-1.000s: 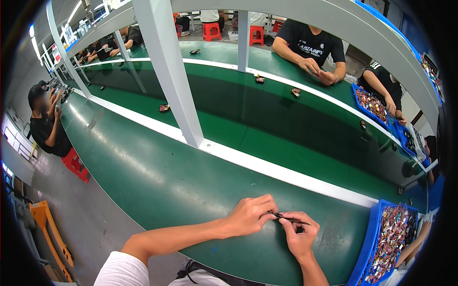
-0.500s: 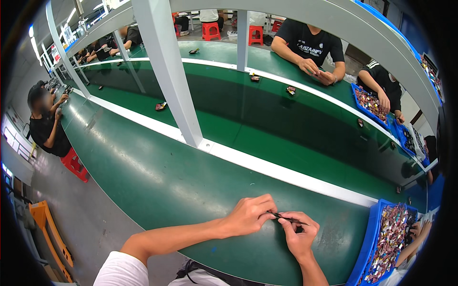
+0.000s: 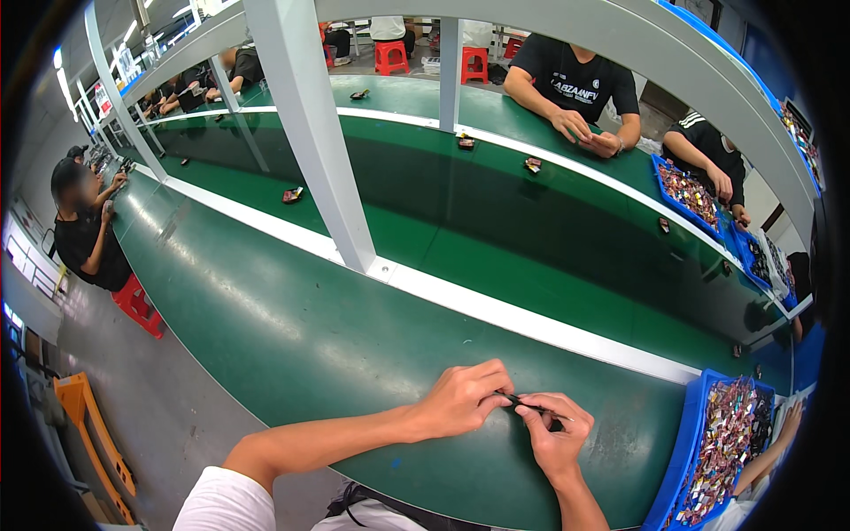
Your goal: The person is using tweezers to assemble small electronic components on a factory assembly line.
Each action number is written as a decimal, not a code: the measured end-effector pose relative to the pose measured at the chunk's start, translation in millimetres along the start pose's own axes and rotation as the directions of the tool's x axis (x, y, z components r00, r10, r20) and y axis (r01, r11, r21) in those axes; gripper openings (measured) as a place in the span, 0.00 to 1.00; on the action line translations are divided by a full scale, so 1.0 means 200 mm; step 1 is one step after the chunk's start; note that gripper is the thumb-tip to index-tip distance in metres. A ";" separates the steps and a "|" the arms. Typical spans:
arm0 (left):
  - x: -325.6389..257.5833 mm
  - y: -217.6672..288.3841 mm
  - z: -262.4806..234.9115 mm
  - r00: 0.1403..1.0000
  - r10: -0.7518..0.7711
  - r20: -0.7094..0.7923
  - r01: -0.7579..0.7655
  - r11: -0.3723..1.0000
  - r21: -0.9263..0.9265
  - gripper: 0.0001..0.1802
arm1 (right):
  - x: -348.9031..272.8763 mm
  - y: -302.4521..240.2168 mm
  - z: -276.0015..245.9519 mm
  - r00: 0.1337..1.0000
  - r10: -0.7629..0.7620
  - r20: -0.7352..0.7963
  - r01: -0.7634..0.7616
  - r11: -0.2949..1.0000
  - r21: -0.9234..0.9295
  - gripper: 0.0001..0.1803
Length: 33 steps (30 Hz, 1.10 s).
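The left hand point(image 3: 460, 400) and the right hand point(image 3: 556, 432) meet over the near edge of the green surface point(image 3: 292, 327), fingertips pinched together on a small dark part point(image 3: 529, 406), thin and elongated, held between them just above the belt. Both hands are closed on it: the left pinches its left end with thumb and forefinger, the right curls around its right end. The part is too small to tell its exact kind.

Judging from the grip, this is fine fitting work, and it goes best with the part kept low over the surface, so that a slip drops it only a little way. The wrists should rest steady and the force should come from the fingertips alone; the thin piece looks easy to bend or twist if squeezed off-axis.

Just right of the hands, at the near right, stands a blue bin point(image 3: 686, 442) heaped with small mixed-colour parts, close enough to reach without leaning.

The surface is a long green conveyor that curves away to the far left, split lengthwise by a white strip point(image 3: 496, 310). A white post point(image 3: 310, 133) rises from that strip and carries an overhead frame. Small dark pieces point(image 3: 293, 195) lie scattered well apart on the far lane. More blue bins point(image 3: 682, 190) sit at the far right. Other people sit along both sides, one in a black shirt point(image 3: 575, 84) opposite, another at the far left point(image 3: 80, 230) on a red stool point(image 3: 137, 305). Further red stools point(image 3: 391, 55) stand beyond the far side, and the floor is grey concrete.
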State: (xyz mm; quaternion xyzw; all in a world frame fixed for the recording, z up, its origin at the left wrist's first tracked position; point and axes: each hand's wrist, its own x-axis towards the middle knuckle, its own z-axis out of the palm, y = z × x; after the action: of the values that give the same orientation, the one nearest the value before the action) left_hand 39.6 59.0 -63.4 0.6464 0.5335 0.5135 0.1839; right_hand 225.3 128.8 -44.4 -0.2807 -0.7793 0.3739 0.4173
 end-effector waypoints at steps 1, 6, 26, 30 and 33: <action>0.00 0.00 0.00 1.000 0.001 -0.003 -0.001 1.000 -0.004 0.08 | 0.00 0.00 0.00 1.000 0.000 0.000 0.000 1.000 0.000 0.09; 0.00 0.01 0.00 1.000 -0.005 0.002 0.005 1.000 -0.003 0.08 | 0.00 0.00 0.00 1.000 0.027 -0.005 -0.027 1.000 -0.001 0.09; 0.00 0.03 -0.01 0.998 -0.055 0.021 0.055 0.998 -0.002 0.09 | 0.00 0.01 0.00 1.000 -0.008 0.003 0.008 1.000 0.002 0.11; 0.00 0.01 0.00 1.000 -0.002 -0.001 0.002 1.000 0.006 0.09 | 0.00 0.01 0.00 1.000 -0.013 0.006 0.013 1.000 0.004 0.11; 0.00 0.00 -0.01 1.000 -0.002 -0.004 0.002 1.000 0.010 0.09 | 0.00 -0.01 0.00 0.999 0.047 0.028 -0.047 0.999 0.008 0.09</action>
State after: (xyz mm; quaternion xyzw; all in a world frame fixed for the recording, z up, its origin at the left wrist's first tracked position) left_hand 39.1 58.1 -62.2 0.6458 0.5369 0.5121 0.1800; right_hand 225.7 127.9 -41.8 -0.2919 -0.7766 0.3907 0.3988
